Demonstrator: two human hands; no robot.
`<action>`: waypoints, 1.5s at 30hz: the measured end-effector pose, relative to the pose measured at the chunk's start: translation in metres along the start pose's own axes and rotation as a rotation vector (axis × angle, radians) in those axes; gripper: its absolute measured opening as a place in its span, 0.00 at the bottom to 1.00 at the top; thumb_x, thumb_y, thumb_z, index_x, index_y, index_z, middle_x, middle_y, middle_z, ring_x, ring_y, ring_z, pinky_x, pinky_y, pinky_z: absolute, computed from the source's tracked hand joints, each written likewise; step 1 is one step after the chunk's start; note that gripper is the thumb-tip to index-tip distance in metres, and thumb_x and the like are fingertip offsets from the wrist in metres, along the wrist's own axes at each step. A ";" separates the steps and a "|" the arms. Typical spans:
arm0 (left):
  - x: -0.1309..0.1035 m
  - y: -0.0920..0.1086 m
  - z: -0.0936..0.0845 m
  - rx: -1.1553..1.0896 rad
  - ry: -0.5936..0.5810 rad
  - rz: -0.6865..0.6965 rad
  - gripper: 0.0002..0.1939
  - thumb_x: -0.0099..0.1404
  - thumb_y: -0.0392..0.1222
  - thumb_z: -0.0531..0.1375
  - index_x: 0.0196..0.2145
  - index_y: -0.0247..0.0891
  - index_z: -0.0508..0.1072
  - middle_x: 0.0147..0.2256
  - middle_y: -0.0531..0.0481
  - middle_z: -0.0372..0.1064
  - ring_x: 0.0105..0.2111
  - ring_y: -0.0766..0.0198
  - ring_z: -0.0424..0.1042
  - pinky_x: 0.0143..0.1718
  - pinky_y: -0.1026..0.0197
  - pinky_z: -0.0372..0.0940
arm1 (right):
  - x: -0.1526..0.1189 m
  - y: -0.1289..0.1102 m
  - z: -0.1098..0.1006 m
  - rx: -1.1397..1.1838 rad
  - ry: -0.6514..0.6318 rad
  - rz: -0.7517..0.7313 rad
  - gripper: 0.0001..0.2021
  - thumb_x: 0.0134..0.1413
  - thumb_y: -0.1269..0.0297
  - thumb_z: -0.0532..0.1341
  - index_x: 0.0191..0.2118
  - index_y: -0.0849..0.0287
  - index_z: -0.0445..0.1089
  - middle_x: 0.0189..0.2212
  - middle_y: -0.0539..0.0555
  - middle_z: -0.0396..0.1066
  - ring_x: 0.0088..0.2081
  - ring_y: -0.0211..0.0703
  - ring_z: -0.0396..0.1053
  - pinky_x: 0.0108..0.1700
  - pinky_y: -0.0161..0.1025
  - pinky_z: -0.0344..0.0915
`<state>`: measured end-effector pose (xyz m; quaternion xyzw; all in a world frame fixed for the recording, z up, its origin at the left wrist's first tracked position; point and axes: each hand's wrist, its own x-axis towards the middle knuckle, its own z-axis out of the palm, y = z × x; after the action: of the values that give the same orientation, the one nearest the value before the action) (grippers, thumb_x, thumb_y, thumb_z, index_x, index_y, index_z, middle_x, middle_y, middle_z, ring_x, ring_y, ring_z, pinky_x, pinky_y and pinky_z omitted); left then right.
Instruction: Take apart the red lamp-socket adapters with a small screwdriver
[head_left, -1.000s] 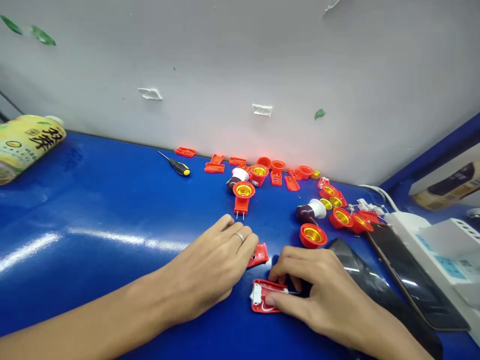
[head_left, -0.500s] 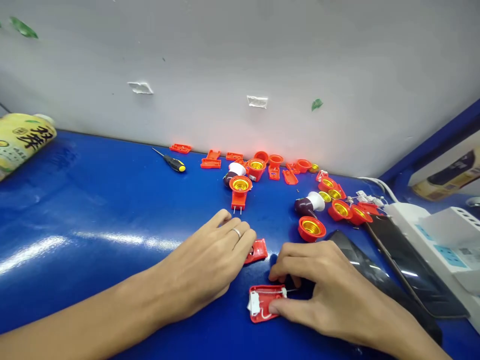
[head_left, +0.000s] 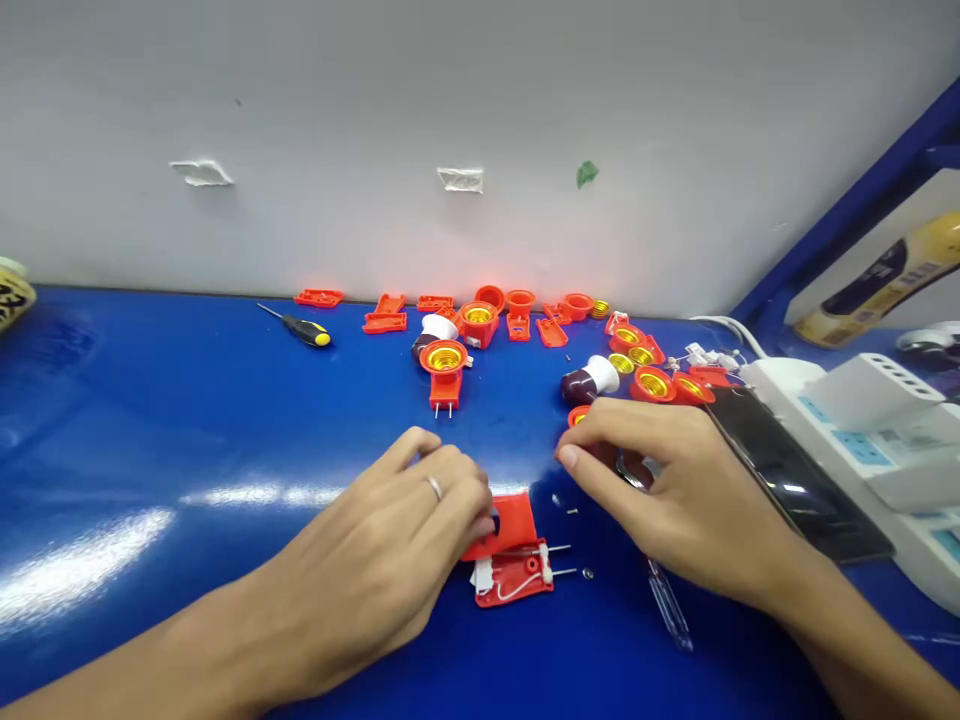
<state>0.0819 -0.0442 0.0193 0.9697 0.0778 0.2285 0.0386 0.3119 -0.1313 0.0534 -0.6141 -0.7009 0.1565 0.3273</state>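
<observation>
Head view: on the near part of the blue counter (head_left: 187, 420), slightly right of the middle, lies a shallow red plug base (head_left: 514, 576), its inside facing up. A white block (head_left: 484, 574) fills its left end; a white wire (head_left: 516, 592) curves along its near side, and two slim metal pins (head_left: 564, 572) stick out to the right from a white piece. A glossy red cover (head_left: 514, 522), smooth on its upper face, overlaps the base's far edge without lining up with it. The left hand (head_left: 390, 550) has its grip clamped on the cover's left end, the fingertips partly hidden.

A small screw (head_left: 572, 512) and a tiny shiny round piece (head_left: 588, 574) lie just right of these parts. The right hand (head_left: 675, 480) is further right, thumb and forefinger tips together; whether they pinch anything I cannot tell. A clear-handled tool (head_left: 666, 605) shows from under this hand.

Farther off stand a red lamp holder (head_left: 444, 358) with gold threads and two prongs, and a maroon-and-white holder (head_left: 592, 380). To the right are a black phone (head_left: 795, 475) and a white power strip (head_left: 780, 385) with light-blue socket panels; its print is too small to read. At the far left edge, a cut-off yellow bottle (head_left: 13, 292) bears bold dark characters, only partly visible. A yellow-and-dark item (head_left: 885, 275) at far right has blurred lettering.
</observation>
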 end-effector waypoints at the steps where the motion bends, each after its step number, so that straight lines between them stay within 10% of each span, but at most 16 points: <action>1: -0.001 0.003 0.001 -0.025 -0.011 0.023 0.12 0.73 0.23 0.49 0.37 0.36 0.66 0.32 0.51 0.67 0.29 0.61 0.62 0.41 0.53 0.58 | 0.000 0.000 -0.001 -0.008 -0.005 -0.014 0.09 0.64 0.68 0.60 0.31 0.56 0.73 0.27 0.46 0.73 0.27 0.34 0.67 0.32 0.35 0.59; 13: -0.004 0.019 0.006 -0.015 -0.005 0.009 0.15 0.67 0.21 0.50 0.35 0.38 0.68 0.31 0.51 0.69 0.29 0.61 0.67 0.48 0.50 0.61 | -0.009 0.002 -0.007 -0.092 -0.382 -0.107 0.12 0.60 0.62 0.67 0.49 0.50 0.76 0.41 0.48 0.75 0.39 0.40 0.72 0.42 0.39 0.64; 22: -0.005 0.025 0.006 -0.045 0.019 -0.012 0.12 0.71 0.23 0.52 0.35 0.36 0.69 0.31 0.51 0.69 0.30 0.62 0.65 0.50 0.50 0.57 | -0.008 0.009 -0.005 -0.265 -0.526 -0.137 0.11 0.54 0.59 0.72 0.40 0.52 0.73 0.38 0.47 0.73 0.37 0.43 0.71 0.38 0.39 0.60; 45: -0.005 0.024 0.001 0.013 -0.008 -0.016 0.14 0.65 0.19 0.53 0.36 0.35 0.71 0.31 0.49 0.72 0.30 0.60 0.67 0.48 0.46 0.58 | -0.011 0.010 0.003 -0.263 -0.465 -0.200 0.08 0.59 0.60 0.69 0.41 0.53 0.73 0.39 0.46 0.72 0.36 0.42 0.69 0.36 0.41 0.57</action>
<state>0.0813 -0.0691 0.0184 0.9701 0.0870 0.2239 0.0341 0.3173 -0.1395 0.0422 -0.5267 -0.8286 0.1676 0.0889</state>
